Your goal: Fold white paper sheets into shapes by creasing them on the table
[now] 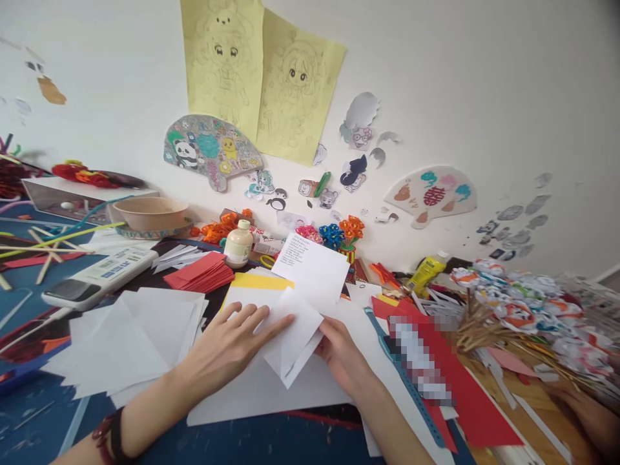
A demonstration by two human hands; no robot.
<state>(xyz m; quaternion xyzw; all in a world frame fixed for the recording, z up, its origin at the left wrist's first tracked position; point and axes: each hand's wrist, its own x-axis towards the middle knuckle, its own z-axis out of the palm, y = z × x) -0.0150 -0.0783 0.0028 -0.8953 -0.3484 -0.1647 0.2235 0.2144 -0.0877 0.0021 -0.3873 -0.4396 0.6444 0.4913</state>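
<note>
A folded piece of white paper point(296, 336) is at the middle, over larger white sheets point(232, 403). My right hand point(341, 352) pinches its right edge; part of that thumb and the fingers behind are hidden. From the left, my left hand point(232, 342) reaches across with the forefinger stretched along the paper's upper face. Its other fingers are apart and slightly bent, and the thumb is hidden underneath. Just beyond the paper lies a white sheet with handwritten lines point(322, 265), partly over a yellow sheet point(264, 281).
Stacked white paper point(116, 342) and red paper pieces point(201, 271) lie left. Behind stand a glue bottle point(239, 244) and a bowl point(151, 213). A blue watch point(404, 378), red sheets point(477, 403) and paper flowers point(527, 313) are right. Another person's hand point(588, 410) shows at the right edge.
</note>
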